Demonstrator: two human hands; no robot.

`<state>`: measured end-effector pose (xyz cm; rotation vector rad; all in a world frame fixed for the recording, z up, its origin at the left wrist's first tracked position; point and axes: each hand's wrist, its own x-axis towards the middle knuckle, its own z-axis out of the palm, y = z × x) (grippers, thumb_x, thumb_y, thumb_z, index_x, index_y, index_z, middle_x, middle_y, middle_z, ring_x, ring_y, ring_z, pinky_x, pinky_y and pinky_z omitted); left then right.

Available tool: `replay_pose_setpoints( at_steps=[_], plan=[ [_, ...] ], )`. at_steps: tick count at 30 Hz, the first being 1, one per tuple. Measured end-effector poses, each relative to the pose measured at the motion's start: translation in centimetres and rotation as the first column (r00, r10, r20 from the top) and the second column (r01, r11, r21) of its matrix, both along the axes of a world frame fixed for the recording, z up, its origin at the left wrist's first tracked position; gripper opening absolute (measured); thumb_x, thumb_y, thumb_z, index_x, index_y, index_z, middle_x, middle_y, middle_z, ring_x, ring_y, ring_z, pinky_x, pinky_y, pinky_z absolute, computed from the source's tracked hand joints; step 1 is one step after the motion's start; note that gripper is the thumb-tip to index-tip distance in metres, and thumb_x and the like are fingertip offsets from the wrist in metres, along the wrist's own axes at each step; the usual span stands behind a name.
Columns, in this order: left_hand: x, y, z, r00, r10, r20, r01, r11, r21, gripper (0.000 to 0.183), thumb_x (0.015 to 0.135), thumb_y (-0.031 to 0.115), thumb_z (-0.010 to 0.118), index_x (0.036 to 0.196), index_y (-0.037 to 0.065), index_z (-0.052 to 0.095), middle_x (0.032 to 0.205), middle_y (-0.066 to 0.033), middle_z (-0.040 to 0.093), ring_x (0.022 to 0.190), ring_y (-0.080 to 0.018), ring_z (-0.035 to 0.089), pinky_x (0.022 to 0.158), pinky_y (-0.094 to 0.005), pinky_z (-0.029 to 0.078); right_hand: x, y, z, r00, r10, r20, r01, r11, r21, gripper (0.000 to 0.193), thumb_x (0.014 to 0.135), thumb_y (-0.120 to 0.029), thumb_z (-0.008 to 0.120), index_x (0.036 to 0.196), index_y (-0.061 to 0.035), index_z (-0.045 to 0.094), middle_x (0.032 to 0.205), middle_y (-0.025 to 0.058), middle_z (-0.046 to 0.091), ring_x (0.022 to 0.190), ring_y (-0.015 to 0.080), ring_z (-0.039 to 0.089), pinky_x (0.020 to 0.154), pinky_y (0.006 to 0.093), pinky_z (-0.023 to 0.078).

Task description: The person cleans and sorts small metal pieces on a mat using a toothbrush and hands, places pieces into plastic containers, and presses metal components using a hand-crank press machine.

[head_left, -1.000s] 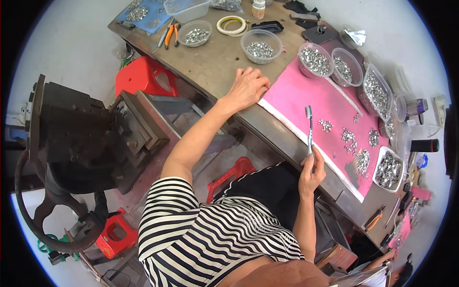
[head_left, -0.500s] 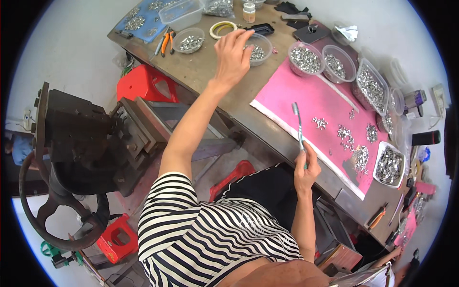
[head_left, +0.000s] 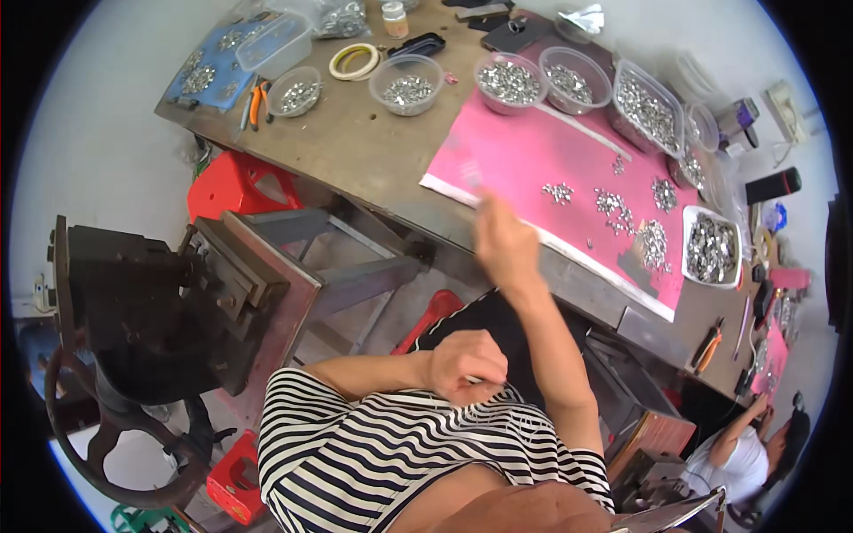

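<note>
My right hand is closed over the near edge of the pink mat. From its fingers a motion-blurred toothbrush points away from me over the mat. In front of my striped shirt, my left hand is curled with its fingers folded in. Whatever it may hold is hidden. Small loose piles of shiny metal pieces lie on the mat to the right of my right hand. Beyond the mat's left part stands a round clear tub of similar pieces.
More tubs of metal pieces line the mat's far side, and a white tray stands at its right. Tape rolls and orange-handled pliers lie at the back left. A handwheel machine stands left; another person sits at lower right.
My left hand has come back from the round tub to my chest and curled up. My right hand has moved left and forward with the toothbrush. The whole view has shifted.
</note>
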<state>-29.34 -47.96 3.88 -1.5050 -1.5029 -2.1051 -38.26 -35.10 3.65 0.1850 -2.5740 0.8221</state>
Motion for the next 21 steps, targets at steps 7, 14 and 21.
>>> replay_pose_setpoints(
  at_steps=[7,14,21],
  plan=[
    [1.1,1.5,0.0,0.982,-0.181,-0.064,0.185,0.980,0.070,0.032,0.079,0.014,0.081,0.094,0.007,0.054,0.082,-0.0049,0.062,0.062,-0.0200,0.059,0.052,-0.0291,0.045,5.9,1.1,0.0,0.980,0.182,-0.074,-0.191,0.971,-0.145,0.028,0.085,-0.004,0.062,0.113,-0.0023,0.062,0.074,0.0146,0.062,0.059,0.0299,0.062,0.050,0.0392,0.049],
    [1.9,3.2,0.2,0.960,-0.275,-0.046,0.277,0.960,0.038,0.025,0.079,0.013,0.079,0.091,0.004,0.059,0.081,-0.0069,0.063,0.062,-0.0220,0.060,0.053,-0.0311,0.047,9.2,0.8,-1.1,0.939,0.343,0.002,-0.328,0.899,-0.291,0.030,0.084,-0.004,0.064,0.113,-0.0039,0.063,0.089,0.0143,0.069,0.065,0.0306,0.066,0.053,0.0360,0.053],
    [2.6,4.0,0.0,0.963,-0.271,-0.008,0.271,0.962,0.012,0.017,0.081,0.008,0.075,0.088,0.002,0.061,0.078,-0.0080,0.062,0.061,-0.0221,0.059,0.052,-0.0312,0.047,12.6,6.9,-3.1,0.952,-0.302,0.048,0.302,0.907,-0.293,0.028,0.088,0.000,0.062,0.116,0.0003,0.062,0.091,0.0195,0.069,0.070,0.0293,0.069,0.061,0.0347,0.054]
  ],
)
